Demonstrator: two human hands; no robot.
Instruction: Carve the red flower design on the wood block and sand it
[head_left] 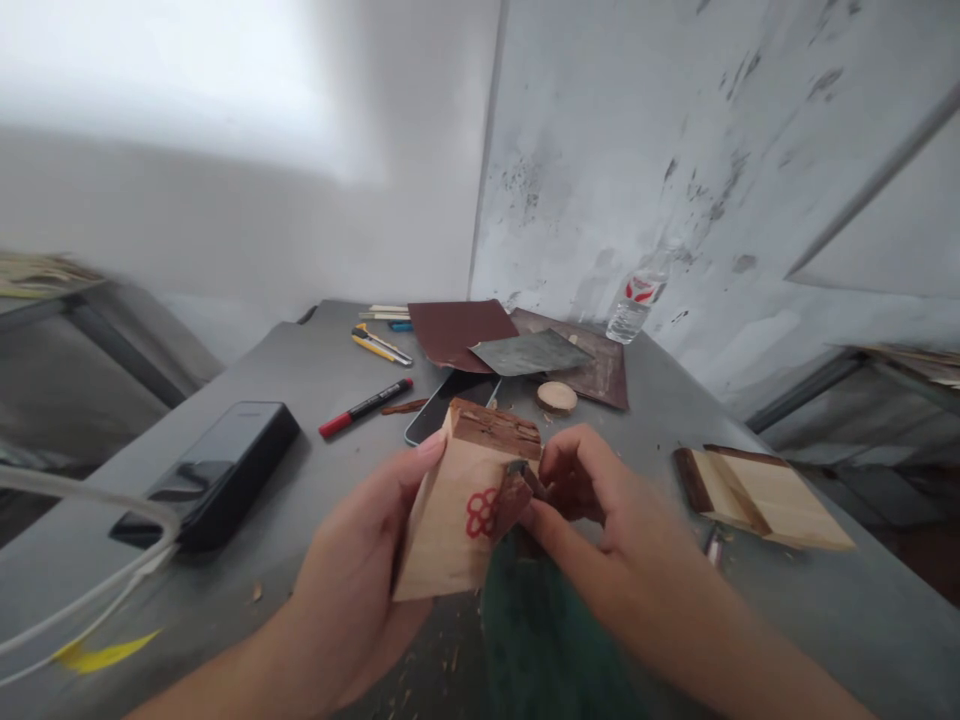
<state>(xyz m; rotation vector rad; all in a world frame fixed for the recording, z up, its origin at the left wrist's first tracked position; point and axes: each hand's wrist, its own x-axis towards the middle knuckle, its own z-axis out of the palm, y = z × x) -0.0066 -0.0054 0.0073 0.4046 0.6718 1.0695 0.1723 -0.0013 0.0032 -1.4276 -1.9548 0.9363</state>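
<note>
My left hand (pixel 367 555) is closed around the left side of a pale wood block (pixel 442 530), holding it tilted up above the table. A strip of rough brown bark (pixel 495 428) runs along the block's top edge, and a red flower outline (pixel 481 513) is drawn on its face. Between the thumb and fingers of my right hand (pixel 622 530) is a small folded piece of brown sandpaper (pixel 516 495). It lies against the block's face, just right of the flower and partly covering it. My right fingertips are partly hidden behind the sandpaper.
Sandpaper sheets (pixel 461 333) lie at the back beside a water bottle (pixel 637 300). A utility knife (pixel 381 345), red marker (pixel 366 408), phone (pixel 435 405) and round wood slice (pixel 556 397) lie nearer. A black device (pixel 217 470) with white cables stands left; wood pieces (pixel 780 495) lie right.
</note>
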